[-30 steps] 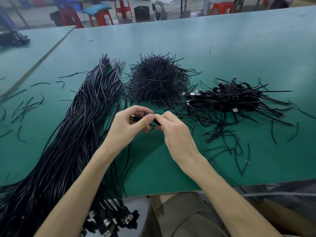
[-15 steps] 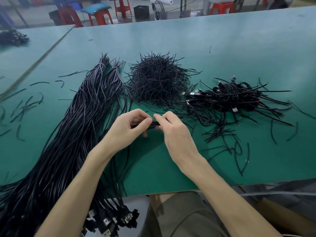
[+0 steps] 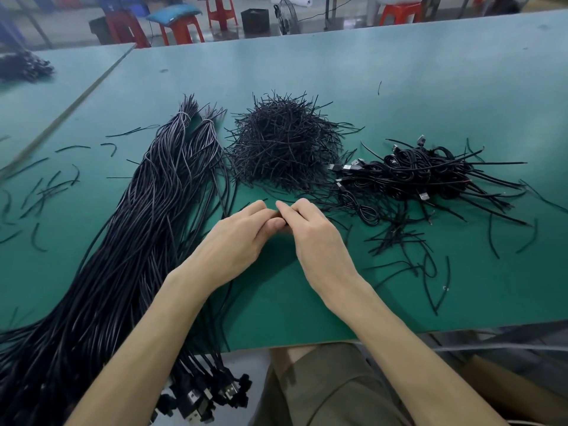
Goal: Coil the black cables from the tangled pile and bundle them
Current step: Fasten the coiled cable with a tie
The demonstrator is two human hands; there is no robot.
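My left hand (image 3: 236, 241) and my right hand (image 3: 313, 238) meet fingertip to fingertip over the green table (image 3: 399, 87), pinching a small black cable coil (image 3: 284, 223) that is almost hidden between the fingers. A long sheaf of straight black cables (image 3: 147, 216) runs from the table's middle down past the near edge on the left, its USB plugs (image 3: 209, 398) hanging below. Behind my hands lies a mound of short black ties (image 3: 282, 142). To the right sits a heap of coiled cables (image 3: 418, 173) with USB ends.
Loose black tie pieces (image 3: 46, 189) are scattered at the left and others (image 3: 430, 265) at the right. A second green table (image 3: 61, 96) adjoins on the left with a dark pile (image 3: 21, 66). Red stools (image 3: 181, 29) stand beyond the far edge.
Both hands have closed in together over the coil, so it is now almost fully covered by the fingers. The piles on the table have not moved.
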